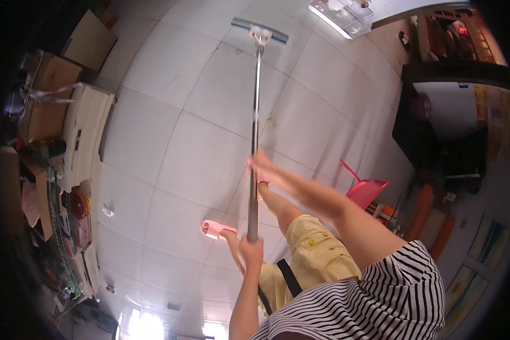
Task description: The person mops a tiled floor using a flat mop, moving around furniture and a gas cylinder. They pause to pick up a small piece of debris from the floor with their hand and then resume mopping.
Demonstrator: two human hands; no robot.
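Note:
A long-handled mop [257,96] with a shiny metal pole and a wide, flat, dark-edged head stretches away from me over the tiled floor. Its head [275,35] rests on the tiles far ahead. My left hand [251,251] is closed round the grey lower end of the pole, close to my body. Farther up the same pole, my right hand [260,165] grips it, slightly blurred, with that arm reaching across from the right. Beneath the pole, my feet are in pink slippers [212,229], one partly hidden behind my right hand.
A red dustpan [366,191] with an upright handle stands to the right. Shelves and cardboard boxes [54,93] crowd the left side, beside a pale cabinet [88,136]. At the far right are a clear plastic drawer unit [343,17] and dark furniture [416,133]. Small scraps [107,211] lie on the floor.

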